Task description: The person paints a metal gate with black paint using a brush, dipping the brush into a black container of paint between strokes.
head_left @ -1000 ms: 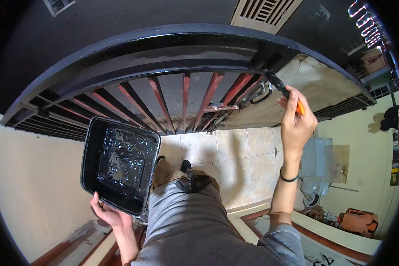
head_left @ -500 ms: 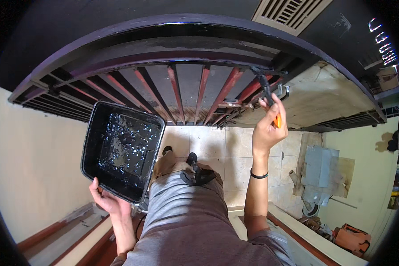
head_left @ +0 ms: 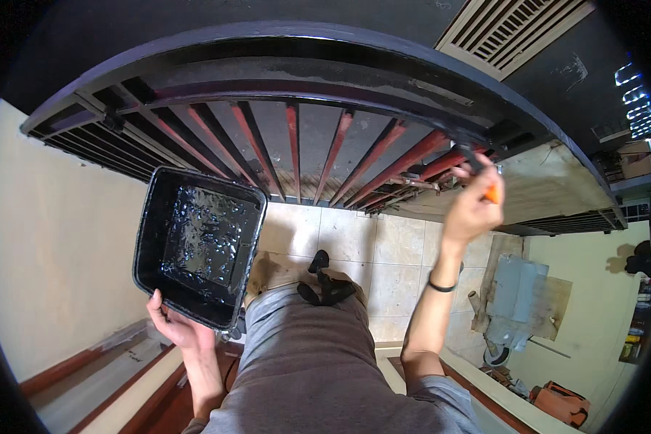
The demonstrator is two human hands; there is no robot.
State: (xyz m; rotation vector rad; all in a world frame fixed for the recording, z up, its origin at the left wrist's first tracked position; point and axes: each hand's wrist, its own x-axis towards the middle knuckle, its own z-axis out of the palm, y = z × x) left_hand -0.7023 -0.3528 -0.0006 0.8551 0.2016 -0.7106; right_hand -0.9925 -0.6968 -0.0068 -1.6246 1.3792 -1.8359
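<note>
My left hand (head_left: pixel 184 331) grips the lower edge of a black rectangular paint tub (head_left: pixel 154 231), its fingers and thumb around the wall. Wet, glossy black paint coats the inside of the tub. In my right hand (head_left: pixel 474 206) is a paintbrush (head_left: pixel 492 192) with an orange handle end, its black head pointing up at the metal railing (head_left: pixel 296 101). The bristles seem to meet the rail at the top of the slanted bars, though blur hides the exact contact. Several bars (head_left: pixel 293 145) are red on one face and dark on others.
A brownish sheet (head_left: pixel 542 181) covers the railing's right part. Beyond the railing lies a dark surface with a pale louvred vent (head_left: pixel 513 32). At right, grey-blue cardboard (head_left: pixel 517 282) lies near an orange bag (head_left: pixel 560 403). Pale tiles (head_left: pixel 398 242) cover the floor below.
My right hand and the brush have moved right along the rail. The whole view has shifted slightly. My left hand keeps the tub in nearly the same place.
</note>
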